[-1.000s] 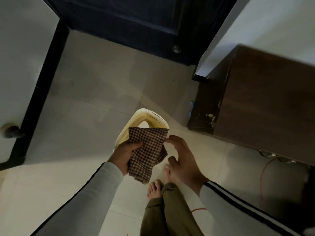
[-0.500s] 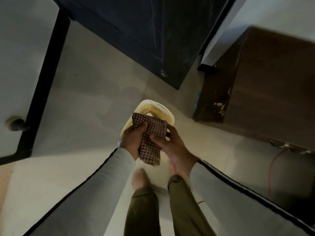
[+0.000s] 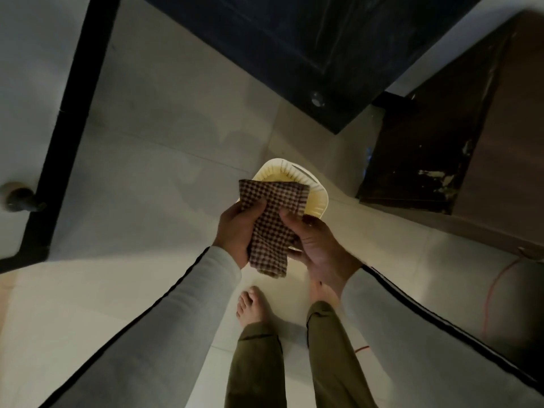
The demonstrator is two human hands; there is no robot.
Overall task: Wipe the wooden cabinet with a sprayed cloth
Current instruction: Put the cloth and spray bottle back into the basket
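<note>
Checkered cloth (image 3: 272, 222) sits bunched between left hand (image 3: 238, 231) and right hand (image 3: 316, 245), fingers of both closed on it, above a cream basket (image 3: 316, 198); wooden cabinet (image 3: 459, 136) stands off right, untouched, so wiping looks not yet begun.

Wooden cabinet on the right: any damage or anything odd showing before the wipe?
Yes. The wooden cabinet has chipped, pale patches low on its dark side panel, near the bottom corner, where the finish looks worn off. Both hands, left hand and right hand, hold the checked cloth over a cream basket.
</note>
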